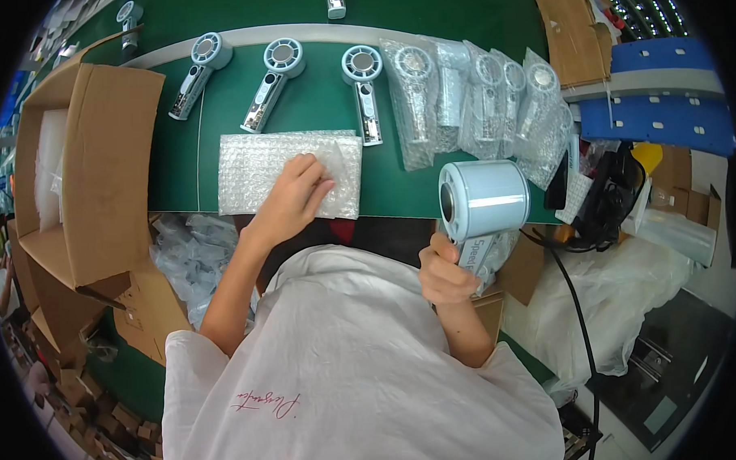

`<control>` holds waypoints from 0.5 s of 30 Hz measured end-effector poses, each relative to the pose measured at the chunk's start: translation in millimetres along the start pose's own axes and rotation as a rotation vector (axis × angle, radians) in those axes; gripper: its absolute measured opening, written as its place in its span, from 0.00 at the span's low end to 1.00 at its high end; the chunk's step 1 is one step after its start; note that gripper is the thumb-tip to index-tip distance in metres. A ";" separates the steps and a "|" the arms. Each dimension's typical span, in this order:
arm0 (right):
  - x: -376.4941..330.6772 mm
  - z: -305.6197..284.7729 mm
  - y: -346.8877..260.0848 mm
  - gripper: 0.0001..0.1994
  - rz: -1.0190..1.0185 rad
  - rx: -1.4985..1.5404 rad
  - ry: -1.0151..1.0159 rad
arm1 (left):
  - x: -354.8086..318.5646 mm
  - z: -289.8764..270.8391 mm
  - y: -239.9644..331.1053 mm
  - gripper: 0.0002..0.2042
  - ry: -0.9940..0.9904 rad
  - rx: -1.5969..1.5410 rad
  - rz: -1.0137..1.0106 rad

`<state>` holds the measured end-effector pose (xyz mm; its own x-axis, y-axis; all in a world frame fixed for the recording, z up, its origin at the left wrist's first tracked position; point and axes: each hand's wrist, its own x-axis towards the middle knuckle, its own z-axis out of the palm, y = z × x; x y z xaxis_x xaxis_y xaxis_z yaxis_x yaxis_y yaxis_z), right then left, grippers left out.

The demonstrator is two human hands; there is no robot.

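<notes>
My right hand [448,274] is wrapped round the handle of a light-blue handheld fan [490,200], lifted in front of the table's near edge with its round head upward. A stack of flat bubble-wrap bags [248,171] lies before me at that edge. Over it, my left hand [295,196] has its fingers and thumb drawn together on the top bag's plastic; the fingertips are partly hidden. Behind the stack lie three bare fans, a left one [191,86], a middle one [267,91] and a right one [367,108].
Several fans in bubble-wrap bags [416,107] lie side by side at the right. An open cardboard box [114,158] stands at the left, with clear plastic bags [194,252] below the table edge. A black cable [577,304] hangs at the right, near blue bins [656,118].
</notes>
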<state>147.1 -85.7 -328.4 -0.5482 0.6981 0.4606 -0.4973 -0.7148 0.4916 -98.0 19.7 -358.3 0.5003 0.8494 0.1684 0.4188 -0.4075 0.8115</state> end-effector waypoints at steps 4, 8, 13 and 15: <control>-2.5 7.2 -6.8 0.26 -0.070 -0.110 0.168 | 1.5 -2.1 -2.7 0.06 0.020 -0.047 0.012; 10.2 3.3 -13.3 0.26 -0.296 -1.112 0.572 | -4.9 -2.0 -7.2 0.07 0.050 -0.070 -0.014; 10.1 -56.7 -24.5 0.28 -0.300 -2.324 0.812 | -4.0 -0.7 -22.2 0.09 0.111 -0.247 -0.111; 9.8 -56.5 -27.0 0.28 -0.295 -2.559 0.784 | 0.6 -7.3 -21.4 0.10 0.122 -0.503 -0.245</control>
<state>117.2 -61.8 -378.9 -0.1137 0.9826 0.1469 0.3118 0.1757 -0.9338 -112.2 31.3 -371.5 0.3302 0.9437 -0.0186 0.0842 -0.0098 0.9964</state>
